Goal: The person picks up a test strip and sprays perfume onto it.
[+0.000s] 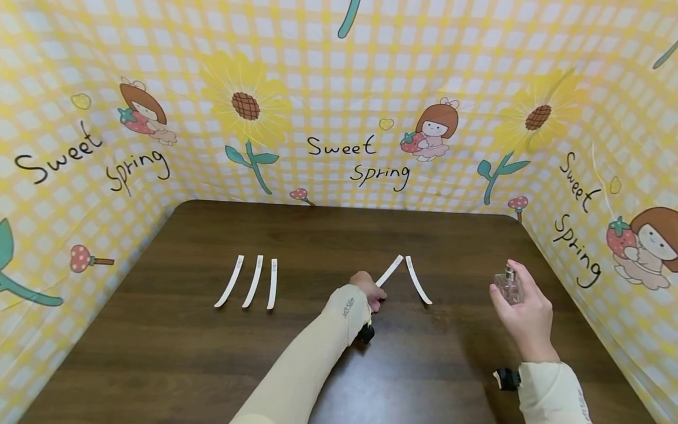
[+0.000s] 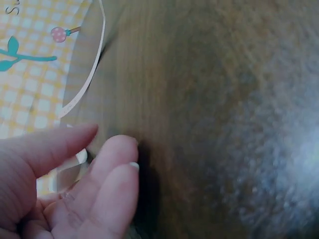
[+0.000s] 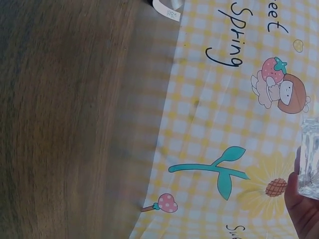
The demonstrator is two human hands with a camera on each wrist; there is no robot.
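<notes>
My left hand [image 1: 366, 288] is low over the table beside a white paper strip [image 1: 390, 270], covering its near end in the head view. In the left wrist view a gap shows between thumb and fingers [image 2: 117, 199], with a piece of white paper [image 2: 76, 161] beyond it; contact is not clear. Another strip [image 1: 418, 280] lies just to its right. My right hand [image 1: 527, 315] holds a small clear glass spray bottle [image 1: 509, 287] upright, the index finger at its silver top. The bottle [image 3: 310, 159] shows partly at the right wrist view's edge.
Three more white strips, among them a middle strip [image 1: 253, 281], lie side by side on the left of the dark wooden table [image 1: 159, 359]. A yellow checked cloth [image 1: 328, 88] with printed flowers surrounds the table's back and sides.
</notes>
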